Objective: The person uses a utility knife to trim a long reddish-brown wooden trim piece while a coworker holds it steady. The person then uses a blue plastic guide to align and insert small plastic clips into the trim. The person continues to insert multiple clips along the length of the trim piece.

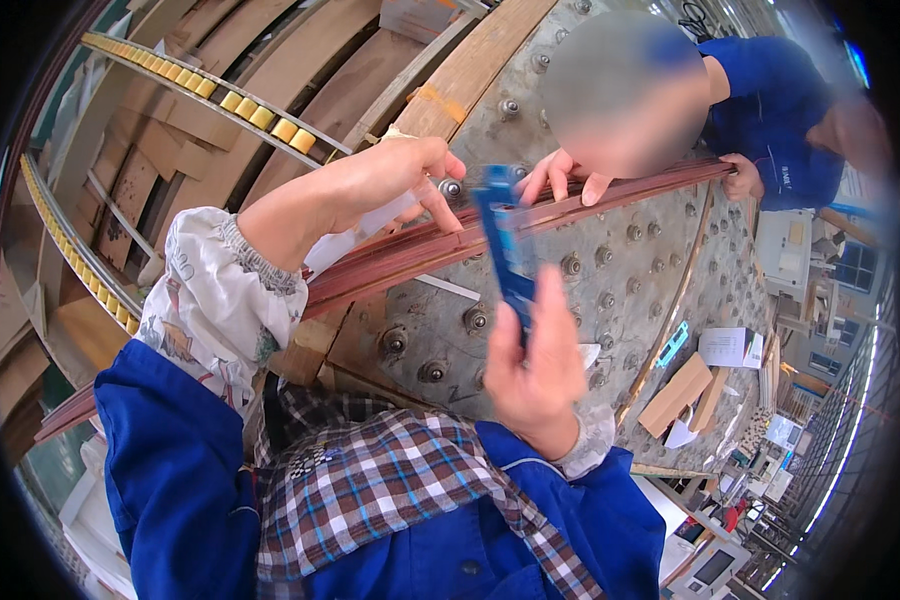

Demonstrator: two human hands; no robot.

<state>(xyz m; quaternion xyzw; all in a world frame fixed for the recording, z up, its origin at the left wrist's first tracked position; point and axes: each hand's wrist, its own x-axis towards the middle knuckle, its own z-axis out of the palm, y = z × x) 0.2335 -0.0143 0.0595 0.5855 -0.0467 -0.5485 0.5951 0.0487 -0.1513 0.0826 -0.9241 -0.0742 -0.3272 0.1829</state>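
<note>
A long reddish-brown strip or bundle of strips (375,268) runs from the lower left to the upper right. My left hand (375,185) reaches over it with fingers apart, one fingertip at the strip's top; a pale sheet shows beneath the palm. Closed around the lower end of a long, flat blue tool (510,250) is my right hand (540,370). Motion blurs the tool, so its exact kind is unclear. Its upper end stands in front of the strip; whether they touch I cannot tell. Farther along, a co-worker's hands (560,178) rest on the same strip.
A grey table (560,330) studded with metal ball rollers lies under the strip. Yellow roller tracks (240,105) and wooden boards (315,80) are at the left. The co-worker in blue (780,110) leans in opposite. Cardboard pieces (675,395) and a box (725,347) sit right.
</note>
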